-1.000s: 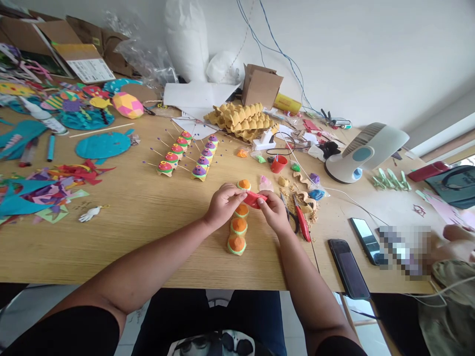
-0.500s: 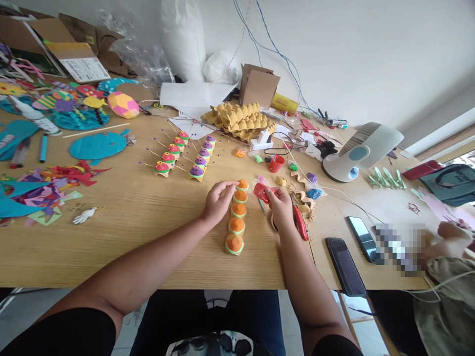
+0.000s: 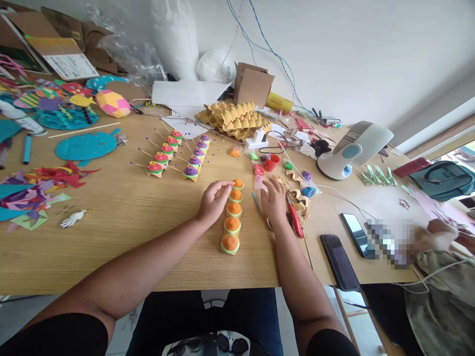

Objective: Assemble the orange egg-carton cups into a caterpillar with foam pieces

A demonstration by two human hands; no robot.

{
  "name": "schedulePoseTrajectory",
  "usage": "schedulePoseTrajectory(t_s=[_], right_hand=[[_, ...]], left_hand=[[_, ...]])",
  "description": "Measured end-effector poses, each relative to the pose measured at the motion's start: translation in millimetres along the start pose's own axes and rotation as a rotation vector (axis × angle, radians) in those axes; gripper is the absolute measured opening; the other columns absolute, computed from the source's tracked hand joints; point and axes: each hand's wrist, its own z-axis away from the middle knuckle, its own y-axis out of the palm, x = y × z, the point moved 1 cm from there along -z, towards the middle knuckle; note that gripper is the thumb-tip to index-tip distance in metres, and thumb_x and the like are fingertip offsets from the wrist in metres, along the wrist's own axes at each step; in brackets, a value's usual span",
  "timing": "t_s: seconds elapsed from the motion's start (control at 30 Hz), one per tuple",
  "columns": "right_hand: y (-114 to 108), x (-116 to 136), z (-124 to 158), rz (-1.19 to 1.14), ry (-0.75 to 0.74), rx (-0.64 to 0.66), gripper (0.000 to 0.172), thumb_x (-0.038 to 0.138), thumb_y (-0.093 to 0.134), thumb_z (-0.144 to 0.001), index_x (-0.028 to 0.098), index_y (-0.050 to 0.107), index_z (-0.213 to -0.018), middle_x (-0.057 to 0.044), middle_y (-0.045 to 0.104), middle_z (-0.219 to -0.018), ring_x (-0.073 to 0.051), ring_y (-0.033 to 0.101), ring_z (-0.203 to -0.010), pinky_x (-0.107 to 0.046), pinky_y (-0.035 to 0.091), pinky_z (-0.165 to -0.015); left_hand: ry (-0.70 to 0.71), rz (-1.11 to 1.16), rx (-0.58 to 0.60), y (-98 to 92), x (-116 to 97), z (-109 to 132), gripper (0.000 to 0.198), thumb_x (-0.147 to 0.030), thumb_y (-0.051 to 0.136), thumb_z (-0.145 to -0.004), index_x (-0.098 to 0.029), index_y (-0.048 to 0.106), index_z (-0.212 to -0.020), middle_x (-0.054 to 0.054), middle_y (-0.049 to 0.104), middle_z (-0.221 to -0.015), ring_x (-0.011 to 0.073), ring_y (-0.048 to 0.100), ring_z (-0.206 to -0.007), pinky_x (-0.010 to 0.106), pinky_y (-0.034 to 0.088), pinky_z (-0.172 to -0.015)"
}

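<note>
**Orange-topped strip stands on bench between both hands**

The strip of five orange-topped cups (image 3: 232,225), each cap edged in pale green, stands on the bench (image 3: 111,222), running from near to far in front of the person. The left hand (image 3: 212,201) is at the strip's far left, thumb and fingers drawn in, tips just beside the farthest cap; whether anything is pinched there cannot be told. The right hand (image 3: 273,201) is to the right of the strip, apart from it, fingers loosely spread and bent toward the far side.

Just beyond the right fingertips lie a pink packet (image 3: 259,182) and a red packet (image 3: 259,169); contact with the pink one cannot be confirmed. A red-handled tool (image 3: 296,221) lies to the right of this hand, partly covered by it. A red cup (image 3: 271,162) stands farther off, with a blue packet (image 3: 308,191) to its near right.

To the far left stand a red-topped row (image 3: 162,158) and a purple-topped row (image 3: 195,160), thin pins projecting from both. A stack of yellow egg trays (image 3: 233,118) sits beyond.

On the right: a white fan (image 3: 351,153), two phones (image 3: 339,262) and, at the edge, a co-worker's hand (image 3: 438,236). Coloured scraps (image 3: 44,183) occupy the left.
</note>
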Motion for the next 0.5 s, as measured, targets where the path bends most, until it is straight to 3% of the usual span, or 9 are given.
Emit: schedulePoseTrajectory(t_s=[0.1, 0.2, 0.5], right_hand=[[3, 3, 4, 0.321, 0.017, 0.172, 0.044, 0.036, 0.049, -0.102, 0.023, 0.067, -0.139, -0.014, 0.048, -0.161, -0.036, 0.027, -0.157, -0.06, 0.019, -0.127], [6, 5, 6, 0.416, 0.081, 0.306, 0.047, 0.046, 0.045, -0.104, 0.029, 0.064, -0.143, -0.011, 0.045, -0.163, -0.037, 0.025, -0.158, -0.062, 0.015, -0.128], [3, 11, 7, 0.449, 0.085, 0.37, 0.047, 0.05, 0.042, -0.105, 0.037, 0.059, -0.147, -0.008, 0.048, -0.162, -0.037, 0.03, -0.156, -0.065, 0.013, -0.127]], left_hand=[[0.006, 0.003, 0.004, 0.5, 0, 1, 0.025, -0.041, 0.061, -0.096, -0.022, 0.075, -0.107, 0.006, 0.076, -0.113, 0.0236, 0.068, -0.113, 0.039, 0.05, -0.106], [0.006, 0.007, 0.006, 0.8, 0, 1, 0.026, -0.041, 0.061, -0.096, -0.022, 0.075, -0.107, 0.006, 0.076, -0.113, 0.0238, 0.068, -0.114, 0.04, 0.05, -0.107], [0.009, 0.003, 0.002, 0.9, -2, 1, 0.026, -0.041, 0.06, -0.096, -0.022, 0.074, -0.106, 0.006, 0.076, -0.113, 0.0237, 0.068, -0.113, 0.04, 0.051, -0.107]])
